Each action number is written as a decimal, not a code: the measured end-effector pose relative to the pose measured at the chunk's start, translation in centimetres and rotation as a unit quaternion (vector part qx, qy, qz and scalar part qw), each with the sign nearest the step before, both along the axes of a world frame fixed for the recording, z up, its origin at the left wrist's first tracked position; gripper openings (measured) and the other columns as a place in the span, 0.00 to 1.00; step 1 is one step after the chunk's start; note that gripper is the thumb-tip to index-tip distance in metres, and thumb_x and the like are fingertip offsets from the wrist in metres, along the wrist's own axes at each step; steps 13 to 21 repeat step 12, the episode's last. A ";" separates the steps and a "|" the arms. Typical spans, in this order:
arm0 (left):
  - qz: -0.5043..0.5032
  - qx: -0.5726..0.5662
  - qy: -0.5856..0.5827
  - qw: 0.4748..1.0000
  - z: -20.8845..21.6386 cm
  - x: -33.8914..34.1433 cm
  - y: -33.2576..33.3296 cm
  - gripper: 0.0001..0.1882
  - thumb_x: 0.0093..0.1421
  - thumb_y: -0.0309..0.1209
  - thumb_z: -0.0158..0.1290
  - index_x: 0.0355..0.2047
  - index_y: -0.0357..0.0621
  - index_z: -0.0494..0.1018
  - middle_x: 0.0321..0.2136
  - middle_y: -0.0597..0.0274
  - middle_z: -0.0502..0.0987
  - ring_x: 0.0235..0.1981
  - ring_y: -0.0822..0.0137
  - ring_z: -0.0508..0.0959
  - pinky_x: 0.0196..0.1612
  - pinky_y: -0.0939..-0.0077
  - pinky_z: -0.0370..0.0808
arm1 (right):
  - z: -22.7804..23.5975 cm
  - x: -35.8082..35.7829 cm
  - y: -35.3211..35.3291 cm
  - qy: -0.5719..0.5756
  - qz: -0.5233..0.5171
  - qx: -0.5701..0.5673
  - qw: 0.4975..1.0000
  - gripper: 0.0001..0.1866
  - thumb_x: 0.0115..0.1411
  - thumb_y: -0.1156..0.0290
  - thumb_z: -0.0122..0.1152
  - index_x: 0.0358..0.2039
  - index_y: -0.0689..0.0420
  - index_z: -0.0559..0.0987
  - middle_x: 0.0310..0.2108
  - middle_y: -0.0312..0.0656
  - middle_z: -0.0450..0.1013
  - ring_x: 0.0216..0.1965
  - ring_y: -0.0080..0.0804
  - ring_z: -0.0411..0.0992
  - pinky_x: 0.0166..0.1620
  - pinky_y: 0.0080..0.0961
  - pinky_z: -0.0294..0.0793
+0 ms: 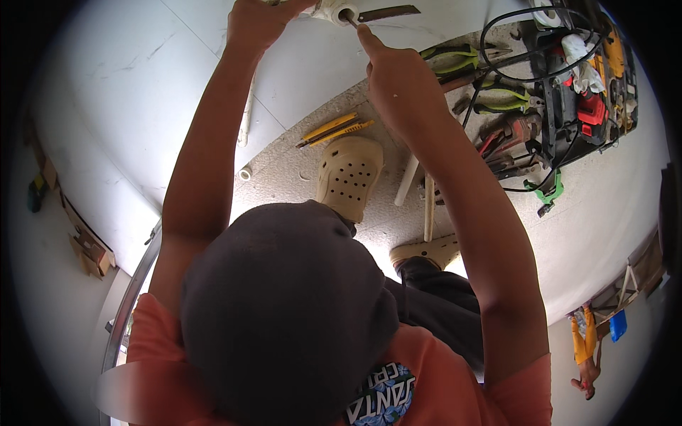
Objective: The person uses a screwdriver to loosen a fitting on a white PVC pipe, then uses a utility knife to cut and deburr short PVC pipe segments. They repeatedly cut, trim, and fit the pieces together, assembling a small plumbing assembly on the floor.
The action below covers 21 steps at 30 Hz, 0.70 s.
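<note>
My left hand (260, 25) is closed around a white pipe fitting (327, 10) at the top edge of the view, its fingertips partly cut off by the frame. The fitting's round open end faces right, toward my right hand (406, 85). That hand is closed, with the index finger stretched along a thin, dark metal shaft (351, 20) whose tip is inside the opening. My palm hides the rest of this tool, so its kind is unclear. Just beyond, a dark, narrow blade (389, 13) lies on the pale tile.
Two yellow utility knives (334, 130) lie near my beige clog (349, 174). Green-handled pliers (455, 60), a black cable (490, 35) and a filled tool tray (561, 106) are at right. White pipes (407, 181) and a pipe ring (245, 173) rest nearby. Another person (585, 348) is far right.
</note>
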<state>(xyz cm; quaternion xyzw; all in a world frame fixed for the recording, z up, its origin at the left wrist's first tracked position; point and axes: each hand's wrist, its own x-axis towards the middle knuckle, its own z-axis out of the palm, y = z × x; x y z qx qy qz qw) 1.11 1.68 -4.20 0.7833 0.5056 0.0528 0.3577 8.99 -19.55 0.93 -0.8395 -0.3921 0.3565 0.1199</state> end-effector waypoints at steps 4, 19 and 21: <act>-0.015 -0.055 0.016 0.998 1.6 0.6 1.1 0.45 0.46 0.52 0.73 0.53 0.25 0.74 0.39 0.39 0.83 0.41 0.54 0.83 0.45 0.65 0.79 | 1.1 -0.3 0.4 0.000 0.015 -0.009 1.000 0.33 0.63 0.77 0.52 0.69 0.61 0.63 0.32 0.57 0.80 0.36 0.51 0.82 0.39 0.44 0.84; -0.036 -0.074 0.029 0.996 0.9 0.6 1.5 0.43 0.47 0.52 0.72 0.56 0.34 0.75 0.43 0.41 0.83 0.44 0.56 0.83 0.47 0.67 0.78 | -1.6 0.4 1.6 -0.068 0.007 0.048 0.996 0.32 0.65 0.72 0.54 0.71 0.54 0.64 0.34 0.57 0.81 0.37 0.49 0.83 0.40 0.42 0.85; -0.036 -0.074 0.029 0.996 0.9 0.6 1.5 0.43 0.47 0.52 0.72 0.56 0.34 0.75 0.43 0.41 0.83 0.44 0.56 0.83 0.47 0.67 0.78 | -1.6 0.4 1.6 -0.068 0.007 0.048 0.996 0.32 0.65 0.72 0.54 0.71 0.54 0.64 0.34 0.57 0.81 0.37 0.49 0.83 0.40 0.42 0.85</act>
